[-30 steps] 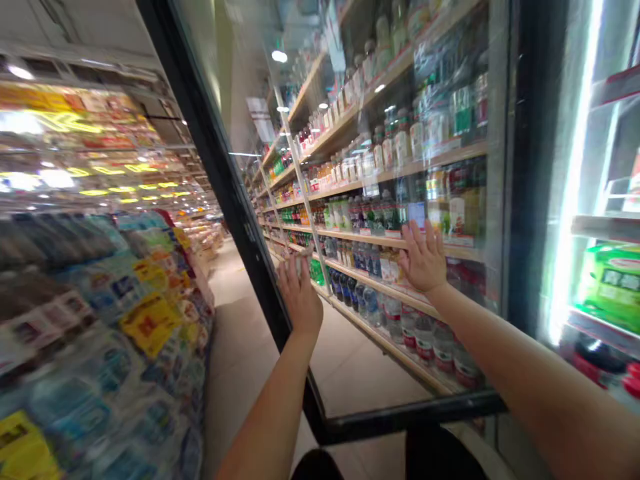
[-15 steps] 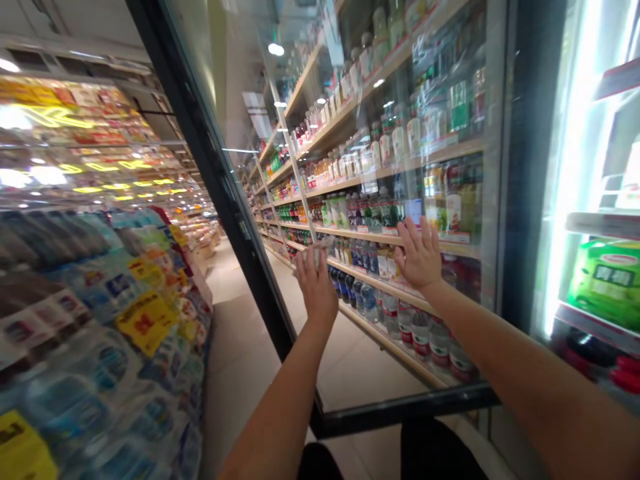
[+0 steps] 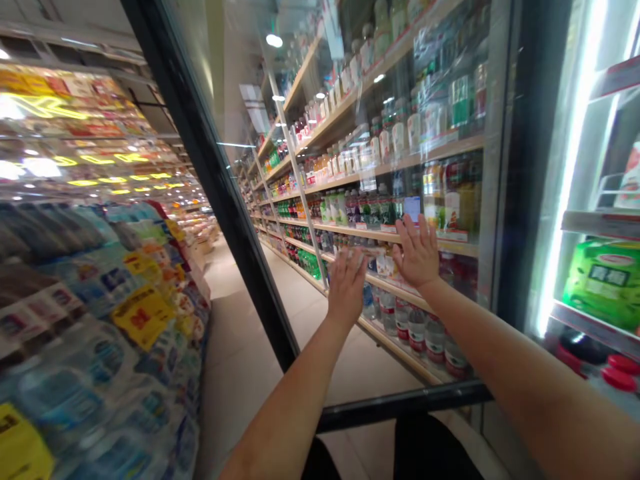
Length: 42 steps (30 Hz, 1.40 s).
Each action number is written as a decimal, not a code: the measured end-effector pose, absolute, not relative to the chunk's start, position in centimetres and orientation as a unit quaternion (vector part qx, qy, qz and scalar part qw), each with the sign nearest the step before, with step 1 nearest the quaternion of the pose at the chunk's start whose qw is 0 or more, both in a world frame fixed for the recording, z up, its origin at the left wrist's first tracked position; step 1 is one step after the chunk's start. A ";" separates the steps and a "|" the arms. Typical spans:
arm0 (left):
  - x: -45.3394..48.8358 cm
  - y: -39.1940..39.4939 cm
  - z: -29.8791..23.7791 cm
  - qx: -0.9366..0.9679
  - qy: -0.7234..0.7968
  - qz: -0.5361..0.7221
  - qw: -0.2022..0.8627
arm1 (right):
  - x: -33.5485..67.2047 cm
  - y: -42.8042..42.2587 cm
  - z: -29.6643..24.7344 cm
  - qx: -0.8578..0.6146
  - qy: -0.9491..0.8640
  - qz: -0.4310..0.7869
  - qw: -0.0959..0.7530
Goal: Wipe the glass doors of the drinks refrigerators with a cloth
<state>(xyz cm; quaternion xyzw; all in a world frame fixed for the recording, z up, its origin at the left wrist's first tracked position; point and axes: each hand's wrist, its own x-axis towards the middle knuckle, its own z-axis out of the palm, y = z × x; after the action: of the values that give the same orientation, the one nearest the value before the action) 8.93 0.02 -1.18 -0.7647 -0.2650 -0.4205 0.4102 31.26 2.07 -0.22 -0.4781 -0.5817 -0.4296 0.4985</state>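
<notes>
A glass cooler door (image 3: pixel 400 400) with a black frame stands swung open in front of me. Against its pane, my left hand (image 3: pixel 347 283) presses a small pale cloth (image 3: pixel 369 252), its edge just showing past the fingertips. Most of that cloth is hidden under the fingers. To the right, my right hand (image 3: pixel 419 257) lies flat on the same glass with fingers spread, holding nothing. Through or in the pane, shelves of bottled drinks (image 3: pixel 345 207) appear behind both hands.
At the right is the lit cooler interior, with a green package (image 3: pixel 603 283) on a shelf and red-capped bottles (image 3: pixel 619 377) below. Stacked packs of bottled water (image 3: pixel 75 387) stand at the left, beside the aisle floor (image 3: pixel 235 347).
My left hand has slid right across the glass, closer to my right hand, carrying the cloth along. The right hand stays nearly in place.
</notes>
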 end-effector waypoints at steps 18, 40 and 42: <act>9.1 -1.1 -5.8 -0.769 -0.262 -0.333 0.479 | 32.4 2.5 -1.0 -0.451 -0.589 -0.447 0.500; 4.5 0.2 3.1 -0.691 -0.358 -0.483 0.401 | 32.1 2.8 -0.9 -0.456 -0.573 -0.462 0.500; 4.9 0.0 2.3 -0.670 -0.380 -0.504 0.391 | 32.1 2.7 -0.9 -0.457 -0.572 -0.464 0.499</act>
<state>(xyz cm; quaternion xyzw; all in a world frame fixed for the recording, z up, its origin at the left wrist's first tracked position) 4.86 0.03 2.26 -0.6696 -0.3799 -0.5040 0.3914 32.05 2.70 -0.90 -0.4569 -0.5718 -0.4641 0.4989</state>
